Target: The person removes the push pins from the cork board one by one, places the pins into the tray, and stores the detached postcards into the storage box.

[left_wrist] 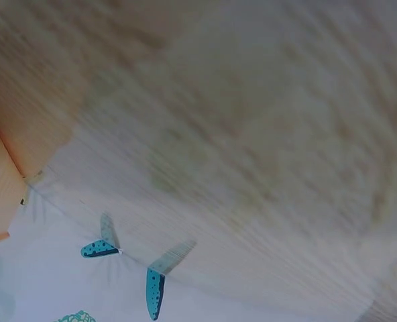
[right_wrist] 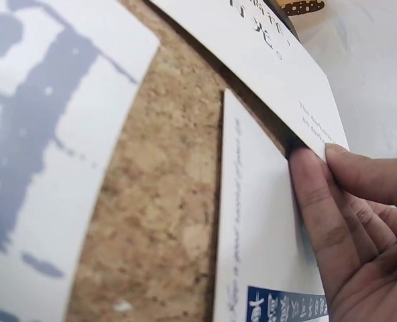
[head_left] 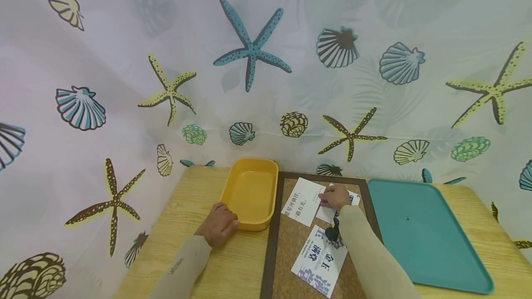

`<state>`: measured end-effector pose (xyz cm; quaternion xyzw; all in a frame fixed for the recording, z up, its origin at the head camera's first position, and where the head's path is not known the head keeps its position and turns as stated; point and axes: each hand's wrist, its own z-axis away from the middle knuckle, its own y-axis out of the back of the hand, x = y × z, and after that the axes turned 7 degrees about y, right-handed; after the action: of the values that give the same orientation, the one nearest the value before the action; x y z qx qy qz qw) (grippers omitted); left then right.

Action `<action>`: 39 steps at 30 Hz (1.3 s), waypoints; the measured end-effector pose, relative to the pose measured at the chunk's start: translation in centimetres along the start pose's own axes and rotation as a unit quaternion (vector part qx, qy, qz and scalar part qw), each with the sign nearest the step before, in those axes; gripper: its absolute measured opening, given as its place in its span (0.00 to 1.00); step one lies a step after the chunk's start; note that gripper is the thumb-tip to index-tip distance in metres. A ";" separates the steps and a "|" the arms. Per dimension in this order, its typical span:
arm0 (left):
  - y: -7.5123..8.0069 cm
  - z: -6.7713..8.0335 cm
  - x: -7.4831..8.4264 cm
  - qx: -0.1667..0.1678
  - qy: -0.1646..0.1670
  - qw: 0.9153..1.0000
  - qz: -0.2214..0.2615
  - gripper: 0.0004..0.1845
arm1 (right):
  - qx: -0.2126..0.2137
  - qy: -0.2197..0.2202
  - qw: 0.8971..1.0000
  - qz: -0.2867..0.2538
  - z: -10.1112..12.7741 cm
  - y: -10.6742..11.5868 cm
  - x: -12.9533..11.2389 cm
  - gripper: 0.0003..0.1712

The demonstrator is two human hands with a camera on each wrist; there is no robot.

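On a cork board (head_left: 291, 253) with a dark frame lie several white printed cards. My right hand (head_left: 335, 196) pinches the edge of a card with black characters (head_left: 302, 202). In the right wrist view the thumb (right_wrist: 366, 176) lies on that card's face and a finger is behind its edge. Under this hand lies a card with a blue block of text (right_wrist: 265, 221). Nearer me is a card with purple-grey print (head_left: 320, 262). My left hand (head_left: 219, 224) rests at the near left corner of the yellow tray (head_left: 251, 226), fingers loosely bent.
A teal tray (head_left: 428, 239) lies right of the board. The wooden table (head_left: 187, 206) stands against a white curtain (head_left: 199, 26) printed with shells and starfish. A small black object (head_left: 331, 233) is by my right wrist. Mostly blurred sleeve fills the left wrist view.
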<state>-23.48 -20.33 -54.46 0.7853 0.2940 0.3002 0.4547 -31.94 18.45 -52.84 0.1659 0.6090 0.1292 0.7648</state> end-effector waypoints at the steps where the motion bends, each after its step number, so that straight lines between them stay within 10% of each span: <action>1: 0.0 0.0 0.0 0.000 0.000 1.000 -0.002 0.11 | 0.000 -0.002 1.000 -0.001 0.0 0.0 0.0 0.05; 39: -0.2 0.0 -0.3 0.031 -0.022 0.999 0.028 0.11 | 0.010 0.029 0.999 0.018 0.5 0.8 -0.1 0.11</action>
<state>-23.75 -20.48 -54.68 0.8134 0.2716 0.2862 0.4275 -31.48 19.12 -52.30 0.1813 0.6288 0.1415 0.7428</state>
